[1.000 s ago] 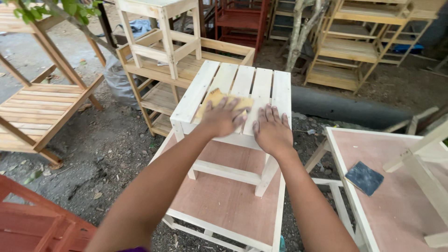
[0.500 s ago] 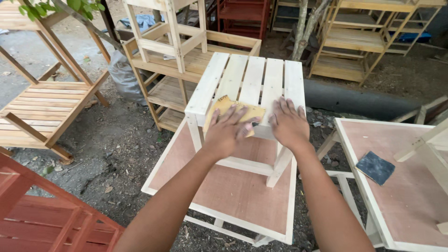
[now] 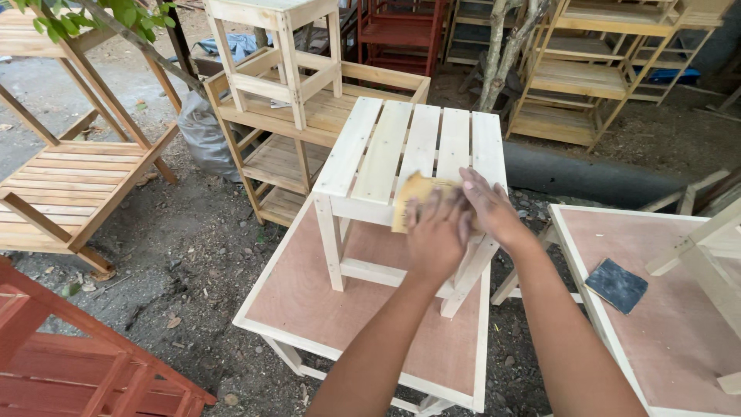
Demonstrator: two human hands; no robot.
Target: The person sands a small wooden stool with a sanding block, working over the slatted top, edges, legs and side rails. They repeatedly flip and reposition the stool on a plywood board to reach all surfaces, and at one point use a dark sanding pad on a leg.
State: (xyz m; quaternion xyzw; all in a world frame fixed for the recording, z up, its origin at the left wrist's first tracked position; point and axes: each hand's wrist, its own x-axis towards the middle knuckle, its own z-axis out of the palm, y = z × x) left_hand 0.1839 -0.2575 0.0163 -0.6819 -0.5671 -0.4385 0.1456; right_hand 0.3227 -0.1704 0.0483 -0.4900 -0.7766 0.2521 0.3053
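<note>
Small pale slatted stool (image 3: 413, 154) stands on a low surface (image 3: 309, 301) with a reddish-brown board top and pale wood edging, set on bare dirt. Left hand (image 3: 437, 235) lies flat, fingers spread, pressing a tan sheet of sandpaper (image 3: 413, 199) against the near edge of the stool's seat, where the slats meet the front rail. Right hand (image 3: 491, 207) rests open just beside the left, palm down on the seat's near right corner, touching the sandpaper's far side; the two hands sit close together, neither closed around anything. Judgement: the work in hand looks like smoothing the seat's front edge. To do it well, strokes should run along the grain of the rail, pressure kept even under the whole palm, the right hand bearing down so the light stool does not skate on the board; the sheet could be wrapped a little over the corner so the edge is eased, not gouged. Right of the stool, on a second board-topped surface (image 3: 679, 340), lies a dark square of sandpaper (image 3: 616, 285). Behind the stool, an unpainted shelf unit (image 3: 309, 123) with a taller stool (image 3: 270, 54) on it; left of the stool, a slatted rack (image 3: 69, 185).
</note>
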